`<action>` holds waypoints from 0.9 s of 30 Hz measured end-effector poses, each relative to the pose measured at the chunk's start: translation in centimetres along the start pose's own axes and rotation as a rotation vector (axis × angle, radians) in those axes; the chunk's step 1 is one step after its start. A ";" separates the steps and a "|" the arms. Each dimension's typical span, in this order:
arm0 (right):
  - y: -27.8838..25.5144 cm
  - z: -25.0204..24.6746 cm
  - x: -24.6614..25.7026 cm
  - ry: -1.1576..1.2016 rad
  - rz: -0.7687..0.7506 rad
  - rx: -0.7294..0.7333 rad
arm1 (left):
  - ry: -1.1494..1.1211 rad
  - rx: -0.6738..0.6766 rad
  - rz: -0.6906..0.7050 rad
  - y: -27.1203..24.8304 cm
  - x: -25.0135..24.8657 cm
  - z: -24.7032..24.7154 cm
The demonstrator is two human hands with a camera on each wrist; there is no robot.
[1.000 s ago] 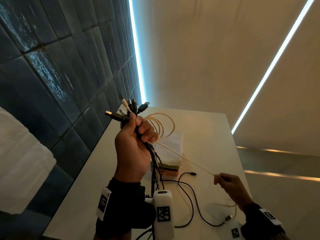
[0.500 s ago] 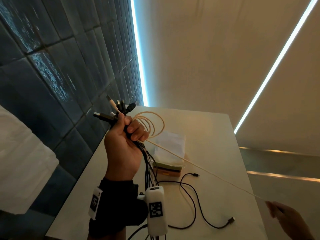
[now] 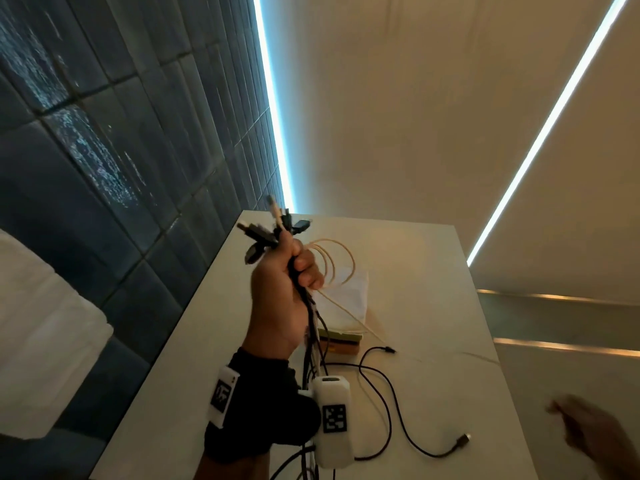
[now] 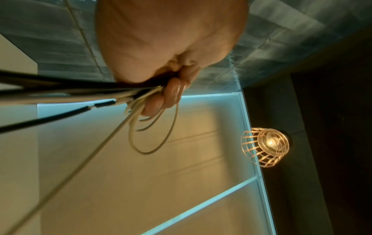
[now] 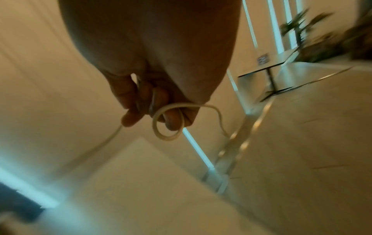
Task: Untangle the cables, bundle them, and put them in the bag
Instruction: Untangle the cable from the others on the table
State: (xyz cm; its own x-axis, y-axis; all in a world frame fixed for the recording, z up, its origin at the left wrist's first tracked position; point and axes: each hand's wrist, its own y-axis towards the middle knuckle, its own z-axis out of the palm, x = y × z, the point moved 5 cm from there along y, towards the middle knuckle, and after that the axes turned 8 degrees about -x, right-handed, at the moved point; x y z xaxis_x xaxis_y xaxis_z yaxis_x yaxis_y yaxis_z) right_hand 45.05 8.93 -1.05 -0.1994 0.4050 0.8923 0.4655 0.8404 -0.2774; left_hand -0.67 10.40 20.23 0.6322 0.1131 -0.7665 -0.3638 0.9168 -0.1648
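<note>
Several cables [image 3: 304, 306] stand upright in the left hand [image 3: 277, 299], fist clenched round them above the table [image 3: 415, 306], plugs fanning toward twelve o'clock. The cream cable [image 3: 332, 261] loops beside the knuckles, slanting toward four o'clock to the right hand [image 5: 153, 89], which pinches its end.

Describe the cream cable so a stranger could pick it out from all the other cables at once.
Start at the pale table beside the dark tiled wall, then find the raised left hand gripping a bunch of cables with their plugs sticking up. The cream cable hangs in round loops off its fingers, with one strand running toward the right hand. It is pale; the others are mostly black.
</note>
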 end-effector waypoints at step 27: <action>-10.2 16.8 9.5 -0.012 -0.317 0.807 | -0.171 0.045 -0.072 -0.2 1.3 -0.1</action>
State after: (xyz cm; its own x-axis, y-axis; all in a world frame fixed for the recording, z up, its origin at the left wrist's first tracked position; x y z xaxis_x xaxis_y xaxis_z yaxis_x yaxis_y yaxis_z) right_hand 23.99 10.26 4.26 -0.2275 0.1080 0.9678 -0.3669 0.9111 -0.1880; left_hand 0.15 10.31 19.24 0.7639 0.1070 -0.6364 -0.2854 0.9405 -0.1844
